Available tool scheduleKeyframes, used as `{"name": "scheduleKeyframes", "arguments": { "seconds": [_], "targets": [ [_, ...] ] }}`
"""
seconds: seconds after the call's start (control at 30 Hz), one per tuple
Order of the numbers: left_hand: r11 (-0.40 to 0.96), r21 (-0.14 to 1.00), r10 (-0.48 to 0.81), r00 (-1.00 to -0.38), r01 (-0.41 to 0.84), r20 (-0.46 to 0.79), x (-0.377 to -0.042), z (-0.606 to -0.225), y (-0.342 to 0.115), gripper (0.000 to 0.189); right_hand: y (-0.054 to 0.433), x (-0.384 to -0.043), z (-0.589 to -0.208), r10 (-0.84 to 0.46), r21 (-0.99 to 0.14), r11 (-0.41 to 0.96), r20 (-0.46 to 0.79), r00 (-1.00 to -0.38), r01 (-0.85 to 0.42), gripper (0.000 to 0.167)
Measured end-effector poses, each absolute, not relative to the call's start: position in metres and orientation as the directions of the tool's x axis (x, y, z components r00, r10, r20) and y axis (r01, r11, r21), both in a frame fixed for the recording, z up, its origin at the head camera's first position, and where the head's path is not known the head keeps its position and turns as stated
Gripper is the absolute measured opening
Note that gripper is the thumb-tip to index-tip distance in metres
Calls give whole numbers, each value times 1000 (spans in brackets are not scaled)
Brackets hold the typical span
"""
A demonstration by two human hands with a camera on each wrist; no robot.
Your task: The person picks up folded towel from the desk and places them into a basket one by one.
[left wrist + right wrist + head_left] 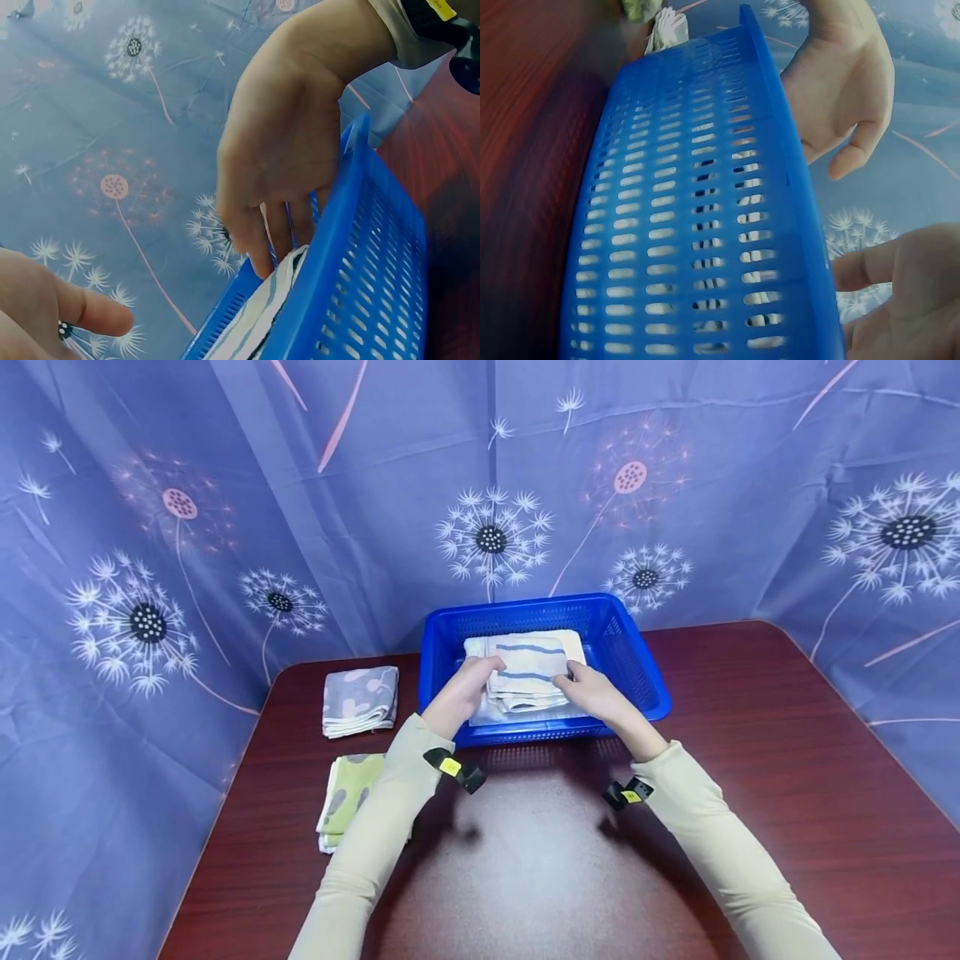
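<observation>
A folded white towel with blue stripes (528, 662) lies on top of other folded white cloth (576, 647) inside a blue plastic basket (652, 693). My left hand (468, 685) is at the towel's left edge, its thumb over the top. At the right edge, my right hand (592, 689) touches the towel with thumb and fingertips. Fairly straight fingers of the right hand (285, 135) reach down beside the striped towel (259, 315) in the left wrist view. The basket wall (682, 187) hides the left hand's fingertips in the right wrist view.
Left of the basket lie a folded grey towel with pinkish shapes (360, 697) and a folded green towel with grey spots (348, 793), partly covered by the left sleeve (375, 843). A dandelion-print curtain (360, 527) hangs around the dark red wooden table (765, 735).
</observation>
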State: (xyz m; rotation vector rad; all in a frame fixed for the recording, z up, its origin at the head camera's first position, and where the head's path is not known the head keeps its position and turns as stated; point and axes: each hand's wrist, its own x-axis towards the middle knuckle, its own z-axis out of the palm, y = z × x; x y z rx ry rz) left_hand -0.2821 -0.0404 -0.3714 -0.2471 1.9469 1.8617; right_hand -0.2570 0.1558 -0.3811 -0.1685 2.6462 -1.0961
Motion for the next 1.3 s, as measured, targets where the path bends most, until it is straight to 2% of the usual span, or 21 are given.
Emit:
{"name": "scheduleKeyframes", "arguments": {
  "seconds": [0.1,0.23,0.4,0.57,0.73,0.83,0.93,1.03,1.3],
  "targets": [
    [78,918,188,-898,-390,-397,-276,-372,-43,62,158,-252,-381,-204,-643,763,-132,-970,-73,46],
    [79,925,205,-902,-372,-380,-268,-374,-48,52,166,-245,-376,-195,-616,780,-73,-978,-110,38],
    [123,936,204,-915,-329,-349,-258,-377,-54,54,178,-240,-373,-154,-632,767,-14,-988,-111,40],
    [262,946,189,-951,-193,-247,-248,-378,-64,43,190,-236,-376,-44,-651,751,121,-992,-113,39],
    [389,921,247,-962,-14,-119,-240,-377,-74,32,204,-236,-378,98,-670,731,293,-951,-131,35],
    [393,919,290,-952,23,-100,-238,-377,-80,30,213,-237,-379,174,-683,720,348,-921,-123,36],
    [378,926,306,-947,22,-102,-237,-379,-86,30,221,-238,-381,237,-689,721,352,-905,-79,39],
    [350,937,304,-945,-7,-121,-236,-381,-92,30,228,-239,-385,267,-680,733,303,-915,-11,41],
    [263,964,291,-950,-32,-111,-233,-381,-109,32,244,-240,-394,198,-644,756,59,-978,114,53]
  ]
}}
